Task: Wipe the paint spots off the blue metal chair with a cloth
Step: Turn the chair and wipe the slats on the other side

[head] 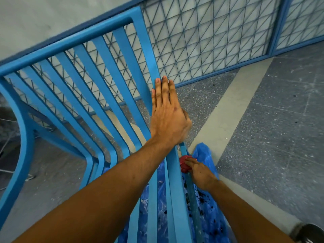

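The blue metal chair [98, 95] with its slatted back and seat fills the left and middle of the view. My left hand [168, 116] lies flat with straight fingers on the right upright of the chair's back. Lower down, my right hand [199, 172] holds a balled red cloth [183, 165] against a thin rail [192, 195] on the chair's right side, its index finger laid over the cloth. Black paint spots dot the area around that rail.
A crumpled blue plastic sheet [206, 218] with black spatter lies under the chair. A blue wire-mesh panel [210, 41] stands right behind it. Grey speckled floor with a pale strip [233, 106] extends to the right. A dark shoe [308, 233] shows at the bottom right.
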`<state>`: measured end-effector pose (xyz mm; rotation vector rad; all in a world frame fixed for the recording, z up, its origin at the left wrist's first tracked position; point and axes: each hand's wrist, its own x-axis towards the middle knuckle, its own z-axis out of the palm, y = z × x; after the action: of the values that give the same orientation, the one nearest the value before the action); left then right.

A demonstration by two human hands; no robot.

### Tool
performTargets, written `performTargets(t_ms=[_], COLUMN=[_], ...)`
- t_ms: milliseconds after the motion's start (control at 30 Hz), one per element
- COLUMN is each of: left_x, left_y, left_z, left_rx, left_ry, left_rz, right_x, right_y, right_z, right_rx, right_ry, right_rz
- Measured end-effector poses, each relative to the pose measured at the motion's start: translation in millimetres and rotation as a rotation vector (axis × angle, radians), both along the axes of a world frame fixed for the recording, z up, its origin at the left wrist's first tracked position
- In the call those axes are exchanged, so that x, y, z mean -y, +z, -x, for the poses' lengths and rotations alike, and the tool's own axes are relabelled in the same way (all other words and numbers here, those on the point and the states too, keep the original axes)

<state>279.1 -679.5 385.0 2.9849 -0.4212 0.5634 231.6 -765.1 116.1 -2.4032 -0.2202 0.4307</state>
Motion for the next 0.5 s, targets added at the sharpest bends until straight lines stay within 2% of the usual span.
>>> performTargets(t_ms=[133,200,300,400,500], left_x=[1.1,1.9,1.6,0.6,0.1], left_y=[2.4,2.5,2.8,3.6,4.8], left_z=[1.3,1.7,0.6,0.1,1.1], left_rx=[-0.018,-0.02,-0.021,-0.019,-0.021], left_ry=[0.011,0.013,0.015,0.021,0.017], left_rz=[-0.022,-0.029,-0.043,-0.061,-0.073], right_x=[-5.4,-7.1,-5.8,3.3,10.8], right_y=[-3.6,0.8,17.0,29.1,34.5], right_z=[24.2,35.5,50.7,65.1,91.1], right_rx=[0.017,0.053,0.035,0.004,-0.006], right_ry=[0.001,-0.03,-0.24,-0.492,-0.613], right_rz=[0.009,-0.09,-0.393,-0.401,-0.475])
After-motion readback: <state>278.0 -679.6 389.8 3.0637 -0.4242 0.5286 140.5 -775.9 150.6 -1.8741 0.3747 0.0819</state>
